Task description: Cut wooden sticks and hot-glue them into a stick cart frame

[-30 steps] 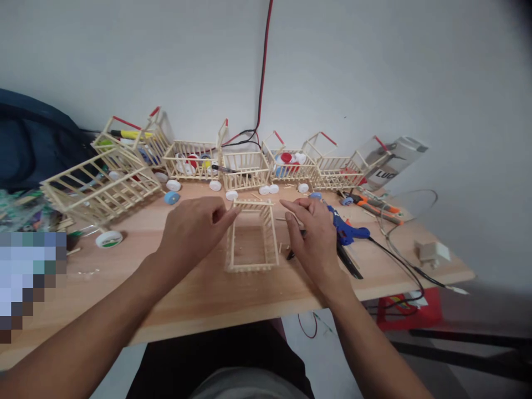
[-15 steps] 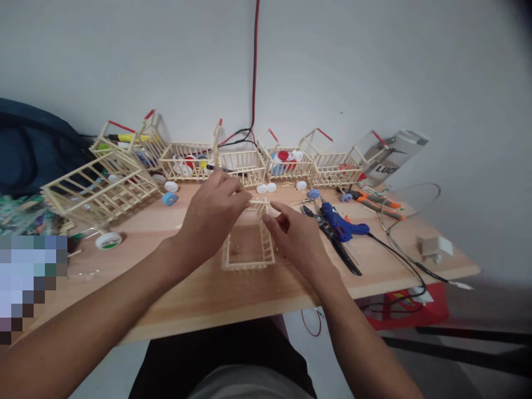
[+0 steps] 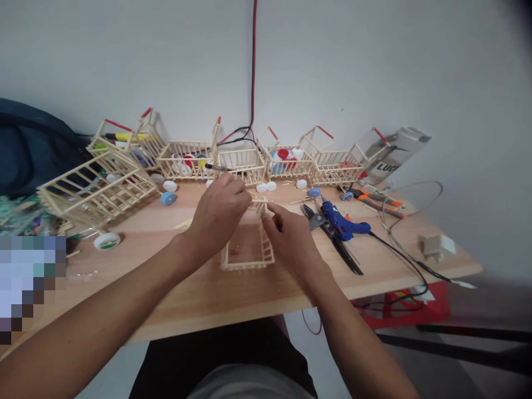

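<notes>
A small open basket frame of thin wooden sticks (image 3: 249, 266) rests on the table before me. My left hand (image 3: 222, 208) is closed at its far side, fingertips pinched beside a light stick (image 3: 258, 201) on the far edge; what lies between those fingers is hidden. My right hand (image 3: 291, 230) grips the far right corner of the frame, with thumb and index finger against it. The hands hide much of the frame's far and left sides.
Several stick shopping carts (image 3: 291, 160) line the wall, with bottle caps (image 3: 169, 186) around them. To the right lie a blue glue gun (image 3: 343, 223), black-handled cutters (image 3: 341, 249) and orange-handled pliers (image 3: 384, 205). A white adapter (image 3: 438, 246) sits near the table's right end.
The view has shifted slightly. My left hand has moved a little, and the right fingertips have drawn slightly closer to the frame's corner. The frame stays in place.
</notes>
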`<control>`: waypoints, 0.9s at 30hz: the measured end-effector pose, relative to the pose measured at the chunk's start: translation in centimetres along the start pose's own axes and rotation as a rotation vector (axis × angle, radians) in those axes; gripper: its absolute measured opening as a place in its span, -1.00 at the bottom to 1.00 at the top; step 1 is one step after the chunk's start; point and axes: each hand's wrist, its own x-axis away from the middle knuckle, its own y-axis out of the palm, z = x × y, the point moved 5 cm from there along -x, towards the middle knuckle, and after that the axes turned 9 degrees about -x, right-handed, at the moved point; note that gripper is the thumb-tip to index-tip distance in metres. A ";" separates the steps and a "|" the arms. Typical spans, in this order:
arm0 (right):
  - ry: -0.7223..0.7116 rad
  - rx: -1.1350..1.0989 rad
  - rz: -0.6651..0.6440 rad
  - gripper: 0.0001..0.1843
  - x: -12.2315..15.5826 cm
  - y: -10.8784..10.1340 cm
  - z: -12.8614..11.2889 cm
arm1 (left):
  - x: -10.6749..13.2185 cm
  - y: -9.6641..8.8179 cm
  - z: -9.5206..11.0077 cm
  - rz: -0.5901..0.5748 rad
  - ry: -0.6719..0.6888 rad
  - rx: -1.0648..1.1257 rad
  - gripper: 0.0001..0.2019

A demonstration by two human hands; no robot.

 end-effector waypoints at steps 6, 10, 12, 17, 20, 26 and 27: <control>0.022 -0.017 0.001 -0.78 0.0 0.0 0.0 | -0.1 0.0 0.1 -0.004 0.005 -0.010 -0.73; 0.014 -0.029 0.018 -0.77 0.2 -0.1 -0.1 | -0.2 -0.1 0.2 -0.007 0.001 -0.039 -0.73; 0.012 -0.028 0.021 -0.77 0.2 -0.1 -0.2 | -0.3 -0.2 0.2 -0.005 -0.004 -0.047 -0.73; 0.020 -0.028 0.011 -0.75 0.2 -0.2 -0.2 | -0.3 -0.3 0.3 0.020 -0.024 -0.018 -0.71; 0.019 -0.031 0.011 -0.75 0.2 -0.2 -0.2 | -0.2 -0.3 0.4 0.046 -0.028 -0.037 -0.70; 0.035 -0.042 0.012 -0.71 0.4 -0.1 0.0 | -0.3 -0.7 0.2 -0.006 -0.036 -0.036 -0.71; 0.048 -0.044 0.018 -0.68 0.5 -0.1 0.2 | -0.3 -1.1 0.0 -0.004 -0.044 -0.004 -0.73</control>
